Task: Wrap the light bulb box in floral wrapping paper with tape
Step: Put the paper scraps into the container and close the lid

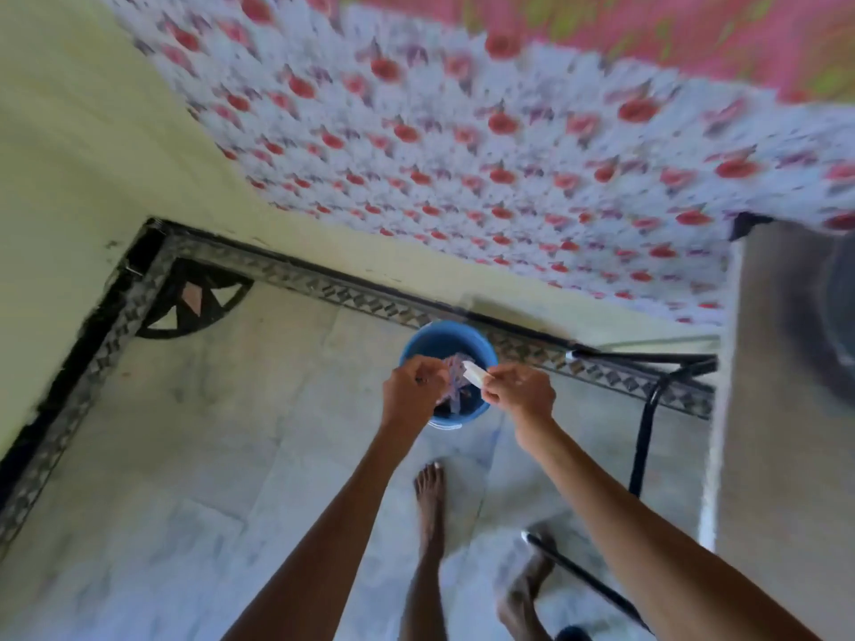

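left hand: fingers curled, pinching a crumpled purple-patterned paper scrap
right hand: pinching a white strip, far end against the scrap
paper scrap: held between both hands, above the blue bucket on the floor
blur: heavy, finer detail unreadable

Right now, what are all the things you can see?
Round blue plastic bucket: one, blue, on the floor beneath the hands.
Crumpled purple-patterned paper scrap: one, purple and white, over the bucket, gripped by the left hand.
Thin white strip: one, white, pinched by the right hand.
Hanging flowered cloth: one, white with red flowers, across the top.
Pink cloth: one, pink, top right.
Black metal tube frame: one, black, on the floor at right.
Patterned floor border: one, black and grey, along the wall.
Hands: two, above the bucket.
Bare feet: two, on the pale floor, bottom.
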The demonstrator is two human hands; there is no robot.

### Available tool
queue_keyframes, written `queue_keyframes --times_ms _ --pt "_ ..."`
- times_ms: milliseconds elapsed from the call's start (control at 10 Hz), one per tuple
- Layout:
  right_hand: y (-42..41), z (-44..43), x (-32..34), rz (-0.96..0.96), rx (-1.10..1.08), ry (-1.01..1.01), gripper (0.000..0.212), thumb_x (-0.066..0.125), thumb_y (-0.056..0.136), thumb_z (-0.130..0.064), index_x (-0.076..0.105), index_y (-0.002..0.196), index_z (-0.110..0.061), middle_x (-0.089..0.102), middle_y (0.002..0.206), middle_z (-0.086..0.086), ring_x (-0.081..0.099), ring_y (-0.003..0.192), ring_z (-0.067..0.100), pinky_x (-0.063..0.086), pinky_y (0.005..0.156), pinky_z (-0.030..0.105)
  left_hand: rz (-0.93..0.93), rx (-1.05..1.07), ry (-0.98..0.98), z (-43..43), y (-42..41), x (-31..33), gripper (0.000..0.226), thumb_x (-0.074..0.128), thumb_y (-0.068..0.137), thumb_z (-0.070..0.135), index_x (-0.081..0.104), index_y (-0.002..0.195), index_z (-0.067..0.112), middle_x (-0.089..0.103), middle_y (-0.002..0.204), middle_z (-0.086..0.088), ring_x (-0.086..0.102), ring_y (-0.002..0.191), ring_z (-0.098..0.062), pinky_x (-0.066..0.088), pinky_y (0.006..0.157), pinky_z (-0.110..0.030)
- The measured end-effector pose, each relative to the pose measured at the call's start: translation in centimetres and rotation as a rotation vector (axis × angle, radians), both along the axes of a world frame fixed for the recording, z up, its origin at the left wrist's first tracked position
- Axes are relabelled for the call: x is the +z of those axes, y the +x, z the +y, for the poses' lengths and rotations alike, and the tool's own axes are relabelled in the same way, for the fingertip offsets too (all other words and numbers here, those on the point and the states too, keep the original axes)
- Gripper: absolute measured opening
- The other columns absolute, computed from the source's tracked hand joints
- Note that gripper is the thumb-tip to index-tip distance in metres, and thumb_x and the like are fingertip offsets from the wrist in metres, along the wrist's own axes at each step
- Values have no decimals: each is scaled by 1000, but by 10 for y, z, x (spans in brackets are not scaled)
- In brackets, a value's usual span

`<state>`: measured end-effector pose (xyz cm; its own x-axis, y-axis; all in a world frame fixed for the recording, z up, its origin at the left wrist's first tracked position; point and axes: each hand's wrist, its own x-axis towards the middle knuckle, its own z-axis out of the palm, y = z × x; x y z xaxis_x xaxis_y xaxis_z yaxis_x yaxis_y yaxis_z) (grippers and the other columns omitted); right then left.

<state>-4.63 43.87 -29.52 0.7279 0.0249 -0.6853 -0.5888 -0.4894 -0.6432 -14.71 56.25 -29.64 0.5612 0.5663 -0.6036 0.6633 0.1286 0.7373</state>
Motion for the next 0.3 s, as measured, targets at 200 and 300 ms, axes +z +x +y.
queue_keyframes --times_ms 200,300 --pt "7 31 -157 85 -125 -80 19 74 67 -5 72 67 -24 74 72 3 72 66 18 62 71 35 64 -117 -33 32 24 -115 9 67 86 21 71 93 21 74 83 2 71 79 -19 58 82 -44" --pt "15 33 -222 111 -108 -134 23 72 76 -7 74 94 -20 74 87 5 71 66 16 62 70 33 49 -146 -39 40 35 -167 8 64 89 17 70 95 20 73 85 4 70 84 -17 57 84 -40"
